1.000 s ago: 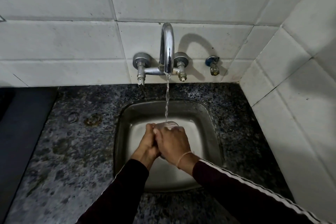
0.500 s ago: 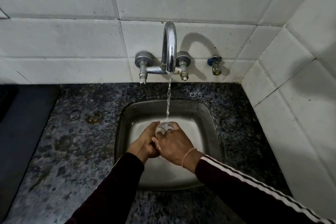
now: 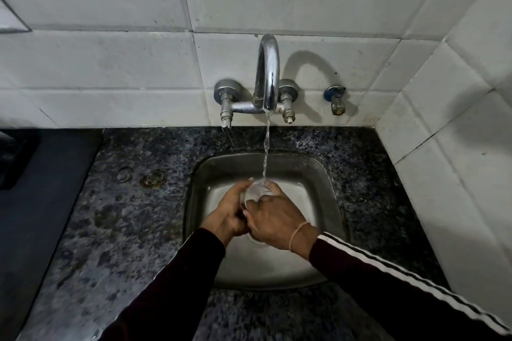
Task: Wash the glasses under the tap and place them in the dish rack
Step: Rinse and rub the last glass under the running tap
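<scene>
Both of my hands work over the steel sink (image 3: 327, 191), set in the speckled stone counter (image 3: 110, 216) below the tiled wall (image 3: 110, 63), so the runoff from the tap (image 3: 268, 75) drains away. My left hand (image 3: 231, 210) and right hand (image 3: 273, 219) are each curled round the clear glass (image 3: 256, 190), mouth turned up under the stream, I judge so water reaches inside. No dish rack shows; nothing blocks the basin.
</scene>
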